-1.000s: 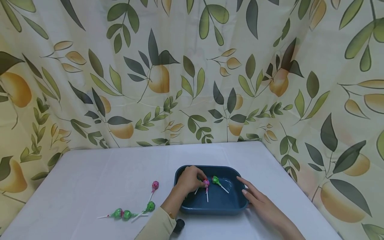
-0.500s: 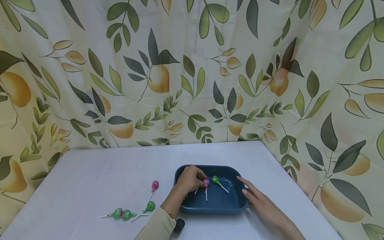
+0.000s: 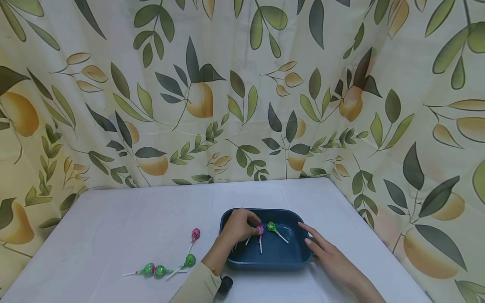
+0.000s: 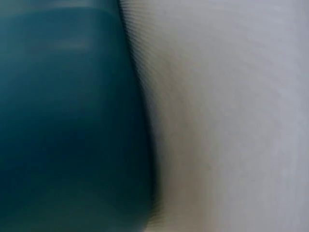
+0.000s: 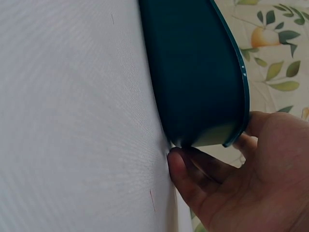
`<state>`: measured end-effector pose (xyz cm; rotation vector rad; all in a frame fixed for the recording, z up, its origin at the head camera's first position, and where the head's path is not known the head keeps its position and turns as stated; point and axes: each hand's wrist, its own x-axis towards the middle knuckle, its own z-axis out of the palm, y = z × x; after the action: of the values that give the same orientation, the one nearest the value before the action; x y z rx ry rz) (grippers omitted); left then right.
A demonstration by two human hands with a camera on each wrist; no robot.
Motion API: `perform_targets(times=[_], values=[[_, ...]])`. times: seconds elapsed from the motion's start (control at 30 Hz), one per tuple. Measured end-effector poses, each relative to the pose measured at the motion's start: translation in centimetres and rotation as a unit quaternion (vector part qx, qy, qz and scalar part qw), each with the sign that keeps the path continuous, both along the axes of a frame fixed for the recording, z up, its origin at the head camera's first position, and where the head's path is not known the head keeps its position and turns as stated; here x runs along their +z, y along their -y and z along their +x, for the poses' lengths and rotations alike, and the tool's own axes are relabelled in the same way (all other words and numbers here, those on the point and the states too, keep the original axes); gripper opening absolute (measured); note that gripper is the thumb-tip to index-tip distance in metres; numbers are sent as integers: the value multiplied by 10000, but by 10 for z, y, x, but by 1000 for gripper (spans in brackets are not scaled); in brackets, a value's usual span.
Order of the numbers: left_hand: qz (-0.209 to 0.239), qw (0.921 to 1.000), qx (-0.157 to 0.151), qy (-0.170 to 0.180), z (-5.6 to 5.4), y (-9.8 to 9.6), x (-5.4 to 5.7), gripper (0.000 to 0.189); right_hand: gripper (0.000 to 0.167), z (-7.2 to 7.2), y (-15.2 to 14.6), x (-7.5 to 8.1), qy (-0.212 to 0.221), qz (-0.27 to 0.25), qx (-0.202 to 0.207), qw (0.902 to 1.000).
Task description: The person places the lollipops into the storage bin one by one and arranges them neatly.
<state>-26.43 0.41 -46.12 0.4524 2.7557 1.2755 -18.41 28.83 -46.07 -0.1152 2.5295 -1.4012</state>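
Observation:
In the head view my left hand reaches over the left side of a dark blue tray. Its thumb and fingers pinch a pink-wrapped lollipop by the head, and the white stick points toward me. A green lollipop lies inside the tray, to the right of the pink one. Other sticks show partly under the left hand, their heads mostly hidden. My right hand rests with extended fingers against the tray's right end. The right wrist view has these fingertips low beside the tray wall.
Left of the tray, several lollipops lie on the white tabletop: one pink lollipop and green ones such as this lollipop. A small black object sits by the left sleeve. A leaf-and-fruit patterned curtain hangs behind.

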Motion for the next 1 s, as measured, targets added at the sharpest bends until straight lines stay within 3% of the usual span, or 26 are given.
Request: perform_targets(times=[0.3, 0.57, 0.8, 1.0], values=[[586, 9981, -175, -111, 0, 3, 1, 20, 54, 1, 1, 1, -20, 25, 29, 10000], [628, 9975, -189, -278, -3, 7, 3, 20, 53, 0, 2, 0, -8, -40, 16, 10000], [876, 9951, -356, -296, 0, 22, 21, 24, 52, -1, 3, 0, 12, 8, -9, 10000], [709, 9961, -357, -394, 5, 34, 35, 22, 50, -2, 1, -2, 10, 19, -56, 10000]])
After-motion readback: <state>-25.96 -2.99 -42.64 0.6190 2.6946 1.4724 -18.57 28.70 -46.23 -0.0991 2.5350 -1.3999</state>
